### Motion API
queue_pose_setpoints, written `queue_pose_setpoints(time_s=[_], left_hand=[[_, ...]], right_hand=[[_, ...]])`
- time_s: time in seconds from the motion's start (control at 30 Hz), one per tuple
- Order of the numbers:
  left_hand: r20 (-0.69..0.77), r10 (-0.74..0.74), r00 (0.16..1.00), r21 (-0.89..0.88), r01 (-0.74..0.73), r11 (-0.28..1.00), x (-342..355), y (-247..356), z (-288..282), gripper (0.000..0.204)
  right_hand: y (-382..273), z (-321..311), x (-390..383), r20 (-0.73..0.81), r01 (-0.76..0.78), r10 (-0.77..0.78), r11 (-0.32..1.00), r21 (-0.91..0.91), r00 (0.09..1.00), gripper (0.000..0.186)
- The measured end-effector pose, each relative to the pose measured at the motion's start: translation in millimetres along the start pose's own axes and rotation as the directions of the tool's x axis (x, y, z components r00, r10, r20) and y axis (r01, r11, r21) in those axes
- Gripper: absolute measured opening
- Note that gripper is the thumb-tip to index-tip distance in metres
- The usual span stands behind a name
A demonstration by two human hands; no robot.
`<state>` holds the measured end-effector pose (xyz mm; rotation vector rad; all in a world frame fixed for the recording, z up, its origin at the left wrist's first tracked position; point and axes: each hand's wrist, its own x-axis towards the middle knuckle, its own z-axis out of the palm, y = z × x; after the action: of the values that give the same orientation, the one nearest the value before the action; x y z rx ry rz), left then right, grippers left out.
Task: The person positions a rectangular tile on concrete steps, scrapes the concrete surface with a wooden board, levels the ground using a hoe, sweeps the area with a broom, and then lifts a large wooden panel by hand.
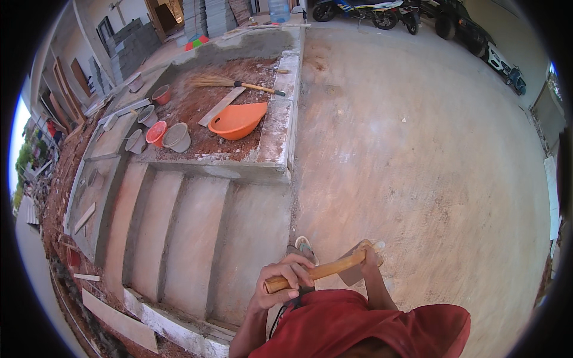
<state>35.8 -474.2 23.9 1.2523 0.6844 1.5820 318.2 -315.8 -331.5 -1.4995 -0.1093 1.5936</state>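
Observation:
A hoe with a short, thick wooden handle (334,267) is held crosswise in front of my red shirt. My left hand (283,279) wraps around the handle near its left end. At the other end, my right hand (371,258) grips it close to the head. The flat metal blade (352,274) hangs below the handle beside my right hand, partly hidden by the handle and my arm. Beyond my left hand, one shoe (304,244) shows on the concrete.
Concrete steps (197,238) descend on the left. Behind them, a raised dirt bed (239,77) holds an orange basin (239,122), a broom (215,82), a plank (222,107) and several buckets (177,138). Motorcycles (364,11) stand at the back on the concrete floor (418,149).

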Motion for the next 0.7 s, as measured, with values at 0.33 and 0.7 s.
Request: queue_pose_setpoints(time_s=[0.33, 0.7], left_hand=[[-0.184, 0.549, 0.815, 0.099, -0.540, 0.836, 184.7, 64.2, -120.4, 0.025], [-0.147, 0.559, 0.816, 0.220, -0.524, 0.823, 422.0, 61.3, -325.2, 0.024]], right_hand=[[-88.6, 330.8, -30.7, 0.555, -0.089, 0.300, 0.923, -0.374, 0.776, 0.038], [-230.4, 346.2, 74.7, 0.251, 0.051, 0.087, 0.866, -0.497, 0.964, 0.030]])
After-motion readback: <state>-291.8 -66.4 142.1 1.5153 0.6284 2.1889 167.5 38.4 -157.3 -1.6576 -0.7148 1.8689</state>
